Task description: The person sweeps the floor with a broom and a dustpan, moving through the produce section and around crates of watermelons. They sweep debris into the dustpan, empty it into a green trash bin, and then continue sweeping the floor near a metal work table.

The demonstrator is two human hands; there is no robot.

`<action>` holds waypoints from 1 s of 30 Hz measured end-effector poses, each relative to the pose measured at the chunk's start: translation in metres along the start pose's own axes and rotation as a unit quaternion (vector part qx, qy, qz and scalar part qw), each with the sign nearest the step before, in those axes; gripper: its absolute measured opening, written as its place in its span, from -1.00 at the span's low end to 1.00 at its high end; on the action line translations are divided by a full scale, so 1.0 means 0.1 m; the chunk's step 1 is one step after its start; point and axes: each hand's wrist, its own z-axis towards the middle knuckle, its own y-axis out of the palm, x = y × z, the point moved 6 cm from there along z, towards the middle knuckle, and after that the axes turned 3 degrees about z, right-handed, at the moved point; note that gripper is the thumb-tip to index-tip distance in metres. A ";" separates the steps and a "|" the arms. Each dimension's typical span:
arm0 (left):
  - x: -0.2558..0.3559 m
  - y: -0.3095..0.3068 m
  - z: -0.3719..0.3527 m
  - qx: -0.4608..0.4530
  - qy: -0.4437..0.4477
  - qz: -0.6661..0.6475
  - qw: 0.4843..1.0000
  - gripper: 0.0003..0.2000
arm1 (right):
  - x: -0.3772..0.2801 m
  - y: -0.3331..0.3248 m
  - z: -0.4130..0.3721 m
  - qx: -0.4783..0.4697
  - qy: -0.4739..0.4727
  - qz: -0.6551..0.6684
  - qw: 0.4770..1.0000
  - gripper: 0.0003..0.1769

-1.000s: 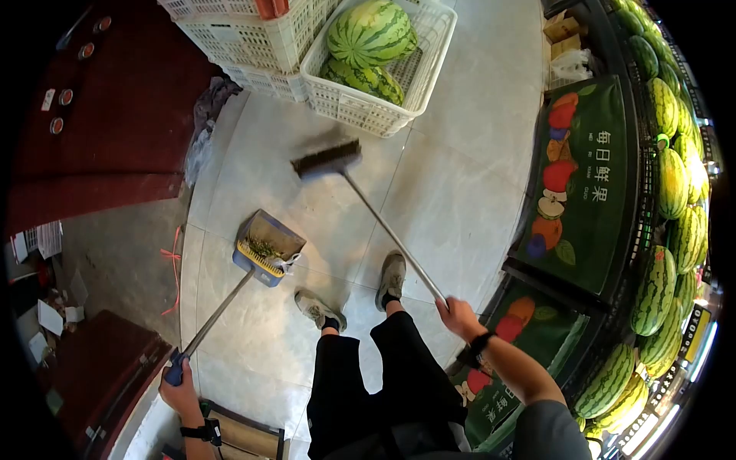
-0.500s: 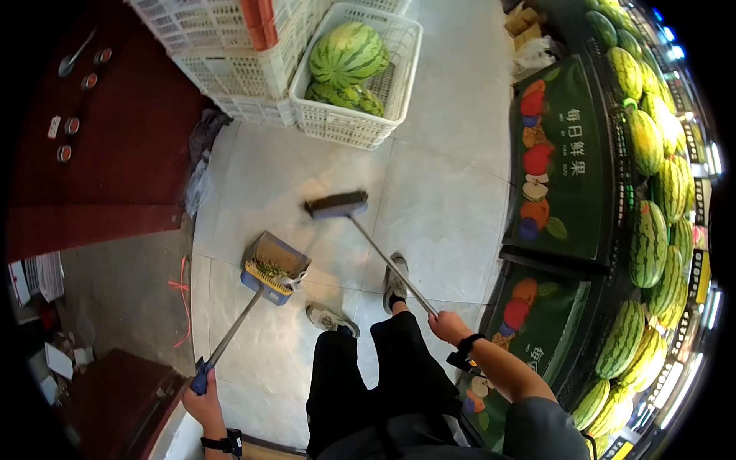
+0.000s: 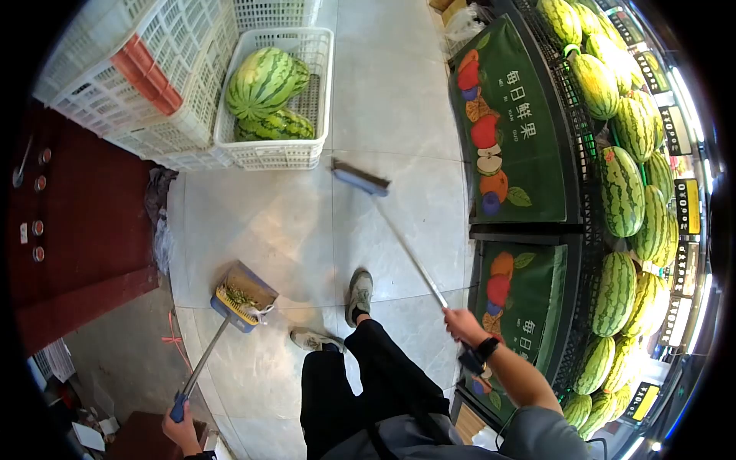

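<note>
While the right hand [image 3: 464,327] grips a broom [image 3: 362,178], left hand [image 3: 181,431] clenched around dustpan's [image 3: 244,297] handle; watermelons [image 3: 264,83] in crate

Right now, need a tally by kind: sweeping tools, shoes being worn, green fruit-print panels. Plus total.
Broom: 1
Long-handled dustpan: 1
Shoes: 2
Green fruit-print panels: 2
Total: 6

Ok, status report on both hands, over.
Left hand holding dustpan, debris inside. Right hand gripping broom. Watermelon crate on floor near broom head.
</note>
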 end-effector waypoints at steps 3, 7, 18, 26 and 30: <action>-0.05 0.05 0.03 -0.042 -0.035 0.053 0.997 -0.58 | -0.39 -0.54 0.72 0.025 -0.062 0.000 0.998 -0.45; -0.10 0.05 0.05 -0.005 -0.056 0.079 0.995 -0.53 | -1.10 -0.88 2.05 0.030 -0.075 0.055 0.995 -0.39; 0.14 0.01 0.14 -0.105 -0.133 0.031 0.985 -0.56 | -1.18 -0.09 1.95 0.037 -0.074 -0.165 0.983 -0.30; -0.04 0.03 0.09 -0.022 -0.097 0.067 0.993 -0.53 | -0.21 0.58 0.27 -0.098 -0.042 -0.270 0.957 -0.29; 0.05 0.01 0.16 -0.058 -0.057 0.020 0.996 -0.55 | 0.30 1.04 -0.25 -0.141 0.000 -0.194 0.971 -0.35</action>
